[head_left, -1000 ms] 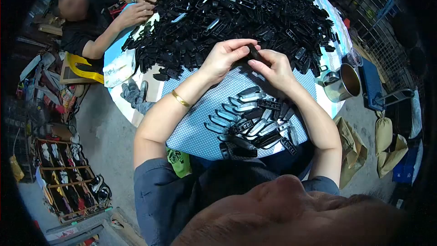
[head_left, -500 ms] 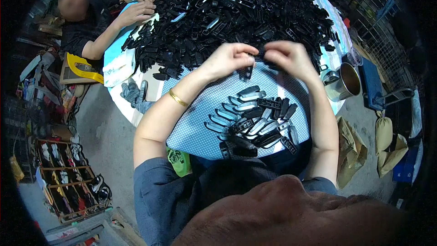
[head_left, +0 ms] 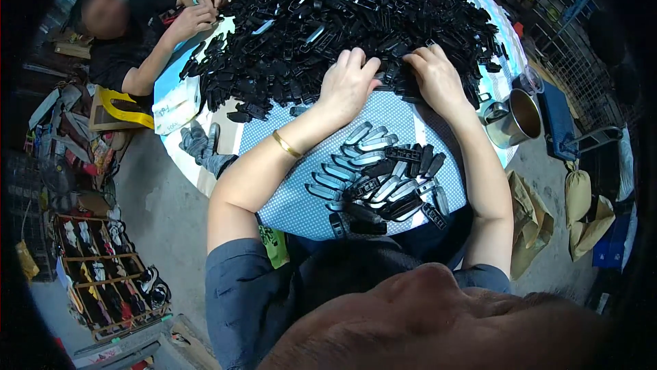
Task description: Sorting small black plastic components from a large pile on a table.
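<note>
A big heap of black plastic clips [head_left: 342,21] covers the round table. My left hand [head_left: 349,83] lies palm down on the heap's near edge, its fingertips dug in among the clips. My right hand [head_left: 434,79] rests beside it on the same edge, fingers curled into the parts. Whether either hand grips a clip is hidden. A gold bangle [head_left: 287,144] sits on my left wrist. Between my forearms, several black clips [head_left: 383,178] lie in rows on a blue checked cloth [head_left: 294,199].
A metal cup [head_left: 517,120] stands at the table's right edge. Grey gloves [head_left: 202,144] lie at its left edge. Another person's hands [head_left: 198,14] work at the heap's far left. Brown bags [head_left: 534,219] sit on the floor at right, a rack [head_left: 102,281] at lower left.
My hands held one clip together a second ago, then parted. Both have moved forward onto the near edge of the heap.
</note>
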Motion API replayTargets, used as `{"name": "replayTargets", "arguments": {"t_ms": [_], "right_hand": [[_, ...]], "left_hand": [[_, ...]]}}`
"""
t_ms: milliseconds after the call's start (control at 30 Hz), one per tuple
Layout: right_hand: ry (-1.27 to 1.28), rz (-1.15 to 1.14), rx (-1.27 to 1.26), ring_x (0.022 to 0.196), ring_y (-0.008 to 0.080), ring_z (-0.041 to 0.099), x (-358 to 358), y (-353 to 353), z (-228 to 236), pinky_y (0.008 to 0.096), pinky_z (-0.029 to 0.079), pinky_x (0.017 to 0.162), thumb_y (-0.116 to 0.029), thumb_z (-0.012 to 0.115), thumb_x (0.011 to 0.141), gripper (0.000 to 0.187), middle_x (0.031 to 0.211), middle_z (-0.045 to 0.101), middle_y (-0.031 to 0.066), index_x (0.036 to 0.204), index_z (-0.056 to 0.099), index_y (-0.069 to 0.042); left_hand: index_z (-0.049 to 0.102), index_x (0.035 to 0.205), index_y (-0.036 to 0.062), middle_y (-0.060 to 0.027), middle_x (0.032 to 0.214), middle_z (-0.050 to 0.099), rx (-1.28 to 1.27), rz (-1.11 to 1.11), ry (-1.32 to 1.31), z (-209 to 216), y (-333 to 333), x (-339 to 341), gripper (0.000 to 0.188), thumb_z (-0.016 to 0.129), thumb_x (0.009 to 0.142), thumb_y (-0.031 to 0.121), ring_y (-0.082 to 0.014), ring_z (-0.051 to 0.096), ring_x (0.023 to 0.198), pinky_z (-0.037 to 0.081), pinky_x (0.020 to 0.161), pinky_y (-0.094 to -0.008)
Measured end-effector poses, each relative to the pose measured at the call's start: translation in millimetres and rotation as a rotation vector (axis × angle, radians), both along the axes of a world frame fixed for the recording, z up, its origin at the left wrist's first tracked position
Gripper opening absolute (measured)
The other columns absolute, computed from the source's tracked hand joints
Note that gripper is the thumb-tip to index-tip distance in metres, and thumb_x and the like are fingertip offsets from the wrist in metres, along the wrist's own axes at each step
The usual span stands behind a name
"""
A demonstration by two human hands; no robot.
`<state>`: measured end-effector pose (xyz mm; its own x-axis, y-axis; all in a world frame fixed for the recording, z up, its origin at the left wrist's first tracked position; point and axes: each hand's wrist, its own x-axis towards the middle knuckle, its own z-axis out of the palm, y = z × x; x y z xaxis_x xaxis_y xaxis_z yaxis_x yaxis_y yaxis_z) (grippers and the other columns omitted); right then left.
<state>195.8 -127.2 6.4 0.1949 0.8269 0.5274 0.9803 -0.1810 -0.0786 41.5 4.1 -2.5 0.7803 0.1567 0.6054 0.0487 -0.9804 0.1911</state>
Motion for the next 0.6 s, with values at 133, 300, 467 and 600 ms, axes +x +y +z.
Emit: {"name": "replayTargets", "arguments": {"t_ms": [133,300,467,600], "right_hand": [[0.058,0.055,0.125,0.084,0.0254,0.055,3,2,2,0.0325,0.047,0.072,-0.002,0.066,0.068,0.017,0.088,0.059,0.0089,0.084,0.064,-0.003],[0.105,0.098,0.298,0.079,0.0201,0.057,-3,3,5,0.0295,0.047,0.069,-0.002,0.067,0.071,0.013,0.083,0.057,0.0066,0.083,0.062,-0.002],[0.837,0.180,0.270,0.078,0.0084,0.060,-19,6,-4,0.0209,0.047,0.064,-0.006,0.058,0.085,0.020,0.091,0.062,0.0049,0.104,0.055,0.000],[1.086,0.210,0.225,0.080,0.0112,0.063,-36,8,1,0.0225,0.052,0.063,-0.010,0.052,0.090,0.023,0.093,0.065,0.0076,0.110,0.058,0.001]], "left_hand": [[0.058,0.086,0.0052,-0.0078,0.095,0.056,0.136,-0.088,-0.107,-11,13,9,0.020,0.067,0.069,0.011,-0.0256,0.052,0.085,0.047,0.071,-0.0336],[0.058,0.093,0.0036,-0.0083,0.092,0.059,0.028,-0.232,-0.146,-22,22,15,0.023,0.064,0.070,0.001,-0.0231,0.055,0.076,0.048,0.067,-0.0316],[0.052,0.116,-0.0002,-0.0038,0.083,0.055,-0.897,-0.089,-0.135,3,8,5,0.037,0.060,0.080,-0.001,-0.0098,0.058,0.073,0.049,0.064,-0.0214],[0.051,0.118,-0.0045,-0.0035,0.091,0.054,-1.419,-0.375,-0.021,3,6,1,0.033,0.054,0.086,-0.001,-0.0137,0.061,0.082,0.053,0.070,-0.0221]]}}
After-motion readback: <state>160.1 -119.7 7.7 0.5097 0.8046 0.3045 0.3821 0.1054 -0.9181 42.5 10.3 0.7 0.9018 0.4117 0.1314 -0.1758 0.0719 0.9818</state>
